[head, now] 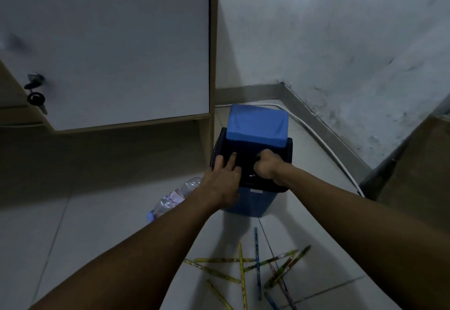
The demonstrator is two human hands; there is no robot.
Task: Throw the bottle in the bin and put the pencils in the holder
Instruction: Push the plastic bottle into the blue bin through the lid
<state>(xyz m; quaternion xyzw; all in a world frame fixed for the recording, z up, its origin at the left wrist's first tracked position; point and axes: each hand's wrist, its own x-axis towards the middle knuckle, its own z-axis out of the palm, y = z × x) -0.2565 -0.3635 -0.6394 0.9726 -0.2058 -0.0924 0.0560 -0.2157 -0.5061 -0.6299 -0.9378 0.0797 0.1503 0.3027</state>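
Note:
A blue bin (253, 204) with a dark frame and a blue swing lid (257, 126) stands on the floor in the corner. My left hand (222, 178) lies flat on the left of the dark top, fingers spread. My right hand (266, 167) is curled on the front right of the top; whether it grips the rim is unclear. A clear plastic bottle (174, 199) lies on its side on the floor left of the bin, partly behind my left forearm. Several yellow and blue pencils (258, 264) are scattered on the tiles in front of the bin. No holder is in view.
A wooden desk with a white cabinet door (104, 54) and keys in its lock (36, 92) stands at the left. A white cable (323, 143) runs along the wall's skirting. A brown panel (414, 163) leans at the right.

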